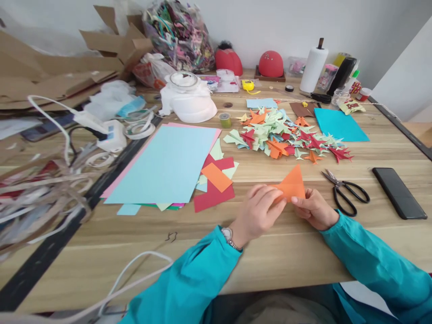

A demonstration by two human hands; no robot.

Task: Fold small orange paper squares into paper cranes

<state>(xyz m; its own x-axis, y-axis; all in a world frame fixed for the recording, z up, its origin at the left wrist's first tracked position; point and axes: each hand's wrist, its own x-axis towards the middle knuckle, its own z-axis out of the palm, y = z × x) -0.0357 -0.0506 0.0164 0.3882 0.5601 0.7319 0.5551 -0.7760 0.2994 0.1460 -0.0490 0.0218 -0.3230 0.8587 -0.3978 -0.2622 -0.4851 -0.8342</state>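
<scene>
A folded orange paper (292,183) with a pointed top is held just above the wooden table (286,252). My left hand (258,213) pinches its lower left corner with closed fingers. My right hand (313,209) grips its lower right edge, fingers closed. Both sleeves are teal, and a watch sits on my left wrist. Beyond the paper lies a pile of folded paper shapes (286,135) in green, orange and red.
Black scissors (346,191) and a black phone (399,192) lie to the right. A stack of coloured sheets (165,164) with red and orange scraps (216,186) lies to the left. A teal sheet (339,124), a paper towel roll (313,67), cardboard, cables and tape clutter the back and left.
</scene>
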